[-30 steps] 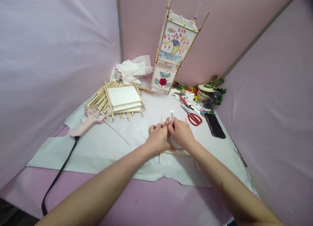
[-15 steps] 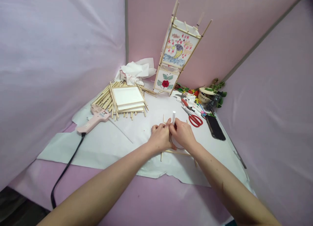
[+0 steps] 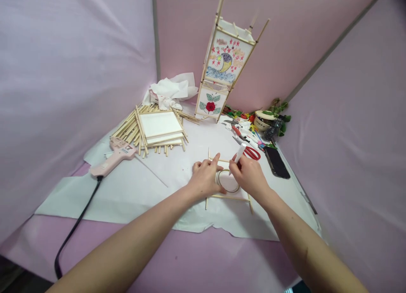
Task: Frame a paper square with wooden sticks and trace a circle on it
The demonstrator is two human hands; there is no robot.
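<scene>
In front of me lies a wooden-stick frame [image 3: 230, 198] with white paper stretched in it. A round ring [image 3: 229, 190], which looks like a roll of tape, rests flat on that paper. My left hand [image 3: 207, 176] grips the ring's left side, thumb near the front and fingers at the back. Pinched in my right hand [image 3: 250, 174] is a white marker pen [image 3: 240, 152], tilted, at the ring's upper right edge. Its tip is hard to make out behind my fingers.
Stacked paper panels [image 3: 161, 123] and loose sticks [image 3: 125, 126] lie left of a pink glue gun's [image 3: 112, 160] far end. A tall decorated lantern [image 3: 222, 64] stands behind. To the right are red-handled scissors [image 3: 252, 153], pliers [image 3: 236, 131], a phone [image 3: 277, 162] and a pot [image 3: 262, 120].
My right hand has moved right around the ring with the pen, which now leans instead of standing upright. More of the ring shows. My left hand stays at its left side.
</scene>
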